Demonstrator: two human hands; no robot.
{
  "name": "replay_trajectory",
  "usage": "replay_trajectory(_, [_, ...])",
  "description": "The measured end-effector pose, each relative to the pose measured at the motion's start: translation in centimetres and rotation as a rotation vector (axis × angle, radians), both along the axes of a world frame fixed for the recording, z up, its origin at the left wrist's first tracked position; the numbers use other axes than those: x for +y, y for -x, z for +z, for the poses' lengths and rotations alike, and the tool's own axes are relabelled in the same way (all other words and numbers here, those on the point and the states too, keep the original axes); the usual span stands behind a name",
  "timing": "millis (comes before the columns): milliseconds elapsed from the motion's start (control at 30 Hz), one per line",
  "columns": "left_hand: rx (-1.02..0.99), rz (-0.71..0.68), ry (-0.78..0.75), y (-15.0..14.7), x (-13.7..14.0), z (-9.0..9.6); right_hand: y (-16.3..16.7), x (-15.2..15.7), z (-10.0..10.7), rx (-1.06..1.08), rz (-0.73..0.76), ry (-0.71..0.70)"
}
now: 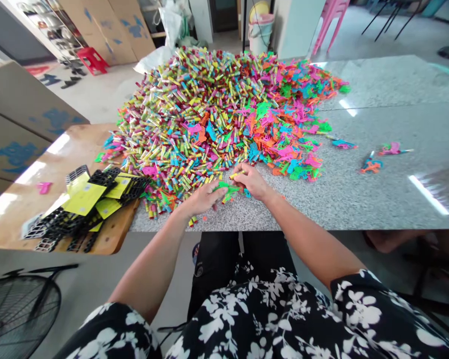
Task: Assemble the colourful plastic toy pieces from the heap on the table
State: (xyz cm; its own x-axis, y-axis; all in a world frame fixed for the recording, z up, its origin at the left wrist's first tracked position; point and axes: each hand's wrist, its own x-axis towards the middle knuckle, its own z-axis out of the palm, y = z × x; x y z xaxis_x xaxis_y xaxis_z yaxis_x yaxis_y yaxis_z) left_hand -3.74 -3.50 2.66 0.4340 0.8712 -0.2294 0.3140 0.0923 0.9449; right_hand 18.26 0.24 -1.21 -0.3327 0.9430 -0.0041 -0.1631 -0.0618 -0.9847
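My left hand (205,197) is closed on a green plastic toy gun (229,188), low over the granite tabletop. Close beside it, my right hand (252,180) pinches a small yellow tube (237,174) between thumb and fingers. The tube sits just above the green piece; whether they touch I cannot tell. Right behind both hands rises a big heap of small yellow and multicoloured tubes (194,109) with dark red ends. Its right side is a pile of pink, orange, green and blue toy guns (280,134).
On the wooden table (7,219) at left lie black plastic racks with yellow cards (85,198). A few toy pieces (371,164) rest on the granite table (344,199) at right. Cardboard boxes (18,114) stand at left, a fan (18,314) low left.
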Motion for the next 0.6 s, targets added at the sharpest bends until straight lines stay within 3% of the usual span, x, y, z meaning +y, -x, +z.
replay_trajectory(67, [-0.027,0.014,0.018,-0.5,0.4,0.3,-0.5,-0.9,0.3,-0.006,0.016,-0.041])
replay_trajectory(133, [-0.073,0.114,0.045,-1.0,0.8,0.3,-1.0,-1.5,0.5,-0.024,0.04,-0.061])
replay_trajectory(300, [-0.381,0.36,0.147,-2.0,1.3,-0.6,-1.4,-2.0,1.1,0.005,0.025,-0.076])
replay_trajectory(433, [-0.404,0.319,0.169,-2.6,0.9,-0.4,-1.3,-1.9,1.5,0.066,-0.044,-0.06])
replay_trajectory(600, [-0.321,0.224,0.064,-3.3,0.6,0.7,-1.2,-1.6,1.6,0.079,-0.026,-0.024])
